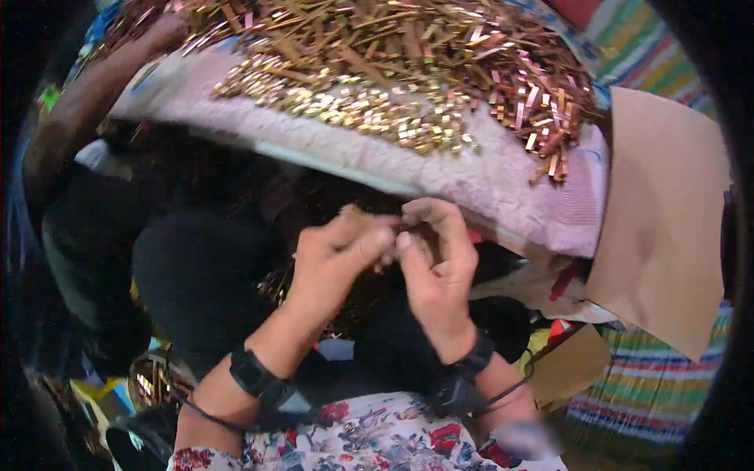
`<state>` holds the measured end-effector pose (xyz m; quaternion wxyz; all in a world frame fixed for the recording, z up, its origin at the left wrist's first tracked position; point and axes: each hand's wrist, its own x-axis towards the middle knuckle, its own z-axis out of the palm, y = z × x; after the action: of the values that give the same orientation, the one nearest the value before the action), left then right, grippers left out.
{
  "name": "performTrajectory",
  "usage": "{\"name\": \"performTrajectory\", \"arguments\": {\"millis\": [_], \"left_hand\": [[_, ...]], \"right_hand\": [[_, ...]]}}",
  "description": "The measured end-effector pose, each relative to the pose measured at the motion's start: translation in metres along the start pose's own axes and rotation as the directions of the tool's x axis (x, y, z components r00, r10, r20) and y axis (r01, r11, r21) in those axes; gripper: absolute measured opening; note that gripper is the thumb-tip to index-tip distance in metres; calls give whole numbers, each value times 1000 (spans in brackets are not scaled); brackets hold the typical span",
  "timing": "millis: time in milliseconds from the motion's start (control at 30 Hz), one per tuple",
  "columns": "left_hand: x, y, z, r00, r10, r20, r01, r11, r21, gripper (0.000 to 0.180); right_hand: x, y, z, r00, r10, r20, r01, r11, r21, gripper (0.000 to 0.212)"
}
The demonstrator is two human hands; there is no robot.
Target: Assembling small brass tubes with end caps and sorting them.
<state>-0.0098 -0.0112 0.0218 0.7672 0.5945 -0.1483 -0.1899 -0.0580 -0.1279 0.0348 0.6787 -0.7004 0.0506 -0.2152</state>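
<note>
My left hand [339, 250] is closed in a pinch in front of the table's near edge, its fingers curled. Facing it, my right hand [444, 263] pinches with thumb and forefinger curved toward each other. The fingertips of both hands nearly meet, and whatever lies between them is too small and dark to make out. Just beyond the hands is a table covered with a pale pink towel [514, 188]. On it lie many small shiny gold pieces [369, 110] and, behind them, a heap of long coppery strips [353, 47].
Another person's arm [98, 102] reaches onto the heap from the left. A brown cardboard sheet [660, 212] stands at the table's right end. Striped woven cloth [644, 385] lies at lower right. A container with shiny strips [153, 381] sits at lower left.
</note>
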Motion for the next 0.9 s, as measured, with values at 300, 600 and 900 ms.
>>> {"name": "performTrajectory", "arguments": {"millis": [300, 600, 900], "left_hand": [[8, -36, 16, 938, -347, 8, 316, 845, -432, 8], [18, -59, -17, 885, -464, -49, 408, 821, -400, 12], [22, -55, -23, 880, -466, -98, 367, 796, -481, 4]], "right_hand": [[36, 18, -14, 910, -398, 119, 414, 850, -327, 27], [196, 33, -108, 876, -461, 143, 346, 394, -852, 12], [256, 70, -90, 899, -110, 423, 426, 1, -905, 30]]}}
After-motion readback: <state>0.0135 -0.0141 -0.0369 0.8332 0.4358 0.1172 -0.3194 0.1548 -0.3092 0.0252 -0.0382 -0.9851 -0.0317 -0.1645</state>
